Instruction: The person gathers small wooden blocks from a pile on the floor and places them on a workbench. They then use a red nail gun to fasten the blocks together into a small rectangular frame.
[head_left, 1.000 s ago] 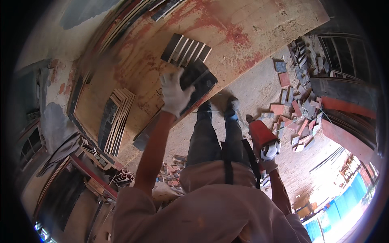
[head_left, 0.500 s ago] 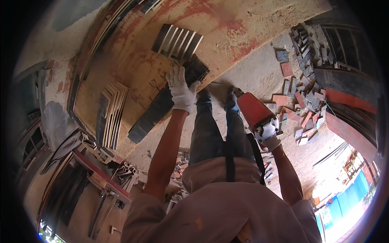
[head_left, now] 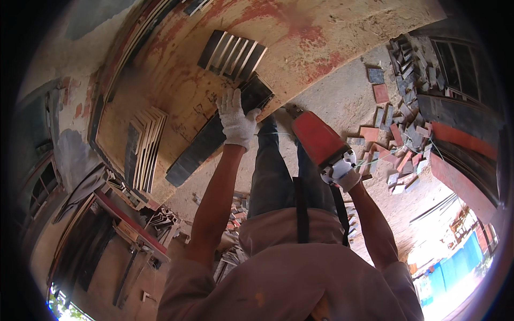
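Note:
My left hand [head_left: 236, 120], in a white knit glove, lies with fingers stretched out over a long dark board [head_left: 199, 152] on the worktable. The board runs at a slant, with its far end near the table's edge. My right hand [head_left: 342, 168], also gloved, grips a red power tool [head_left: 319, 138] with a metal nose; its exact kind I cannot make out. The tool's nose is close to the table's edge, right of the board and apart from it. Beyond my left hand lies a row of dark-faced strips [head_left: 231, 55] with pale edges.
A stack of angled strips [head_left: 144, 150] lies on the left of the worktable [head_left: 292, 61], whose top has red stains. Many cut red and grey pieces [head_left: 396, 134] litter the floor at right. Large panels [head_left: 463, 139] lean there. My legs [head_left: 267, 166] stand at the table's edge.
My right hand has brought the red tool left and slightly farther forward, nearer the table's edge and the board. My left hand stays over the board. The whole view has shifted slightly.

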`<move>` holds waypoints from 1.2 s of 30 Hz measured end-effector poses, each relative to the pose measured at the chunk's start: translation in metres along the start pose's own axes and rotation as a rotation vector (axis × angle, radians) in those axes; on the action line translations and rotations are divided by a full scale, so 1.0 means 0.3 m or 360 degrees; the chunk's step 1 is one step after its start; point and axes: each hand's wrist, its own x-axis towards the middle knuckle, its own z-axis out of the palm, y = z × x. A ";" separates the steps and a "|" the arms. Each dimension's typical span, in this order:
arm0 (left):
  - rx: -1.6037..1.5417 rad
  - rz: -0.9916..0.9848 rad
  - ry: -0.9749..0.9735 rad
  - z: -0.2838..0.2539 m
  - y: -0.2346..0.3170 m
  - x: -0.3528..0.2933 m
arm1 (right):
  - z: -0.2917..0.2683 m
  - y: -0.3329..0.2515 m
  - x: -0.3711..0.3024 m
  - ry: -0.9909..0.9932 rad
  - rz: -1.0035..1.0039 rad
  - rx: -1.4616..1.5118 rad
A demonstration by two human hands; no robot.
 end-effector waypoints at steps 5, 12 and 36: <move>-0.0041 0.0006 0.0022 -0.007 -0.004 0.002 | 0.111 0.020 0.160 0.0149 0.0060 0.1504; -0.0039 -0.0093 -0.0067 -0.026 0.021 0.015 | -0.020 -0.078 0.314 -0.0114 0.0459 0.3390; -0.0182 -0.0120 -0.0096 -0.049 0.003 0.023 | 0.040 0.035 0.283 -0.0244 -0.0090 0.2312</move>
